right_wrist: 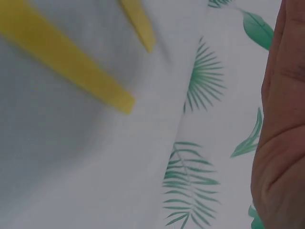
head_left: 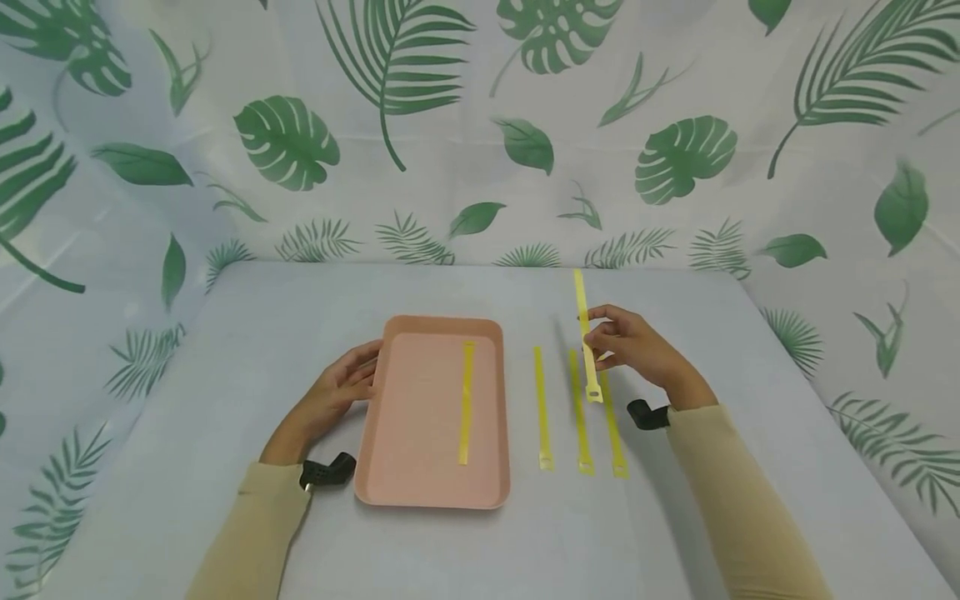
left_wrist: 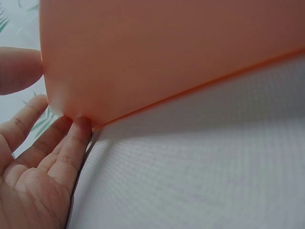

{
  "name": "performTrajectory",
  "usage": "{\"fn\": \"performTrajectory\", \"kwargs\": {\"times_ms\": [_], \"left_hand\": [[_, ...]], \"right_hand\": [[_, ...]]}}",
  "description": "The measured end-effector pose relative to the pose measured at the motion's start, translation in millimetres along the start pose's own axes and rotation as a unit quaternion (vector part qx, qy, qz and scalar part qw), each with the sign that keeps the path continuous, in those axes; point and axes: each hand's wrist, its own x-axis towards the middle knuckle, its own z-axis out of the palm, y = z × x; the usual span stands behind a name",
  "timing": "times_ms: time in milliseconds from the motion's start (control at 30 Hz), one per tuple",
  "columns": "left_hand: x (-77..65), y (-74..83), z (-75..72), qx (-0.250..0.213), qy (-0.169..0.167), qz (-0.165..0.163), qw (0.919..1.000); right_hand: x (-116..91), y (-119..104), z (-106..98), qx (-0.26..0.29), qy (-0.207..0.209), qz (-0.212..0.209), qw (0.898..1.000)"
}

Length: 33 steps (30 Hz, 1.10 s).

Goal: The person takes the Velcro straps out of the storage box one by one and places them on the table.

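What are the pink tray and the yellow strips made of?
The pink tray looks like smooth, satiny plastic: its colour is even, and its rim seems moulded in one piece with it. The yellow strips may be thin plastic or fabric; I can't tell. They look flat and faintly shiny, and the held strip has a slotted end.

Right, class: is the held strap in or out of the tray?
Out: the right fingers hold the strap up, to the right of the tray.
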Motion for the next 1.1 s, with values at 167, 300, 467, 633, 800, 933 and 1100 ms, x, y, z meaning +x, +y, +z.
{"fn": "performTrajectory", "kwargs": {"times_ms": [167, 300, 467, 633, 800, 933, 1100], "left_hand": [[-1.9, -1.4, -0.1, 0.004, 0.005, -0.005, 1.0000], [-2.0, -2.1, -0.6, 0.005, 0.008, -0.011, 0.9999], [-1.4, -2.3, -0.2, 0.006, 0.008, -0.011, 0.9999], [-0.9, -1.9, 0.7, 0.008, 0.008, -0.011, 0.9999], [-1.2, -0.9, 1.0, 0.012, 0.012, -0.013, 0.9998], [-0.2, -0.9, 1.7, 0.015, 0.010, -0.013, 0.9998], [0.6, -2.4, 1.6, 0.017, 0.009, -0.014, 0.9997]], "right_hand": [[-6.3, 9.7, -7.6, 0.002, 0.006, 0.018, 1.000], [-12.1, 17.0, -14.4, 0.000, 0.009, 0.026, 1.000], [-20.2, 23.3, -20.2, 0.003, 0.009, 0.044, 0.999], [-26.8, 31.4, -25.0, 0.006, 0.011, 0.058, 0.998], [-31.7, 39.7, -28.8, 0.004, 0.010, 0.078, 0.997], [-35.4, 44.8, -31.8, -0.012, 0.004, 0.101, 0.995], [-40.5, 47.4, -34.3, -0.025, -0.008, 0.127, 0.992]]}}
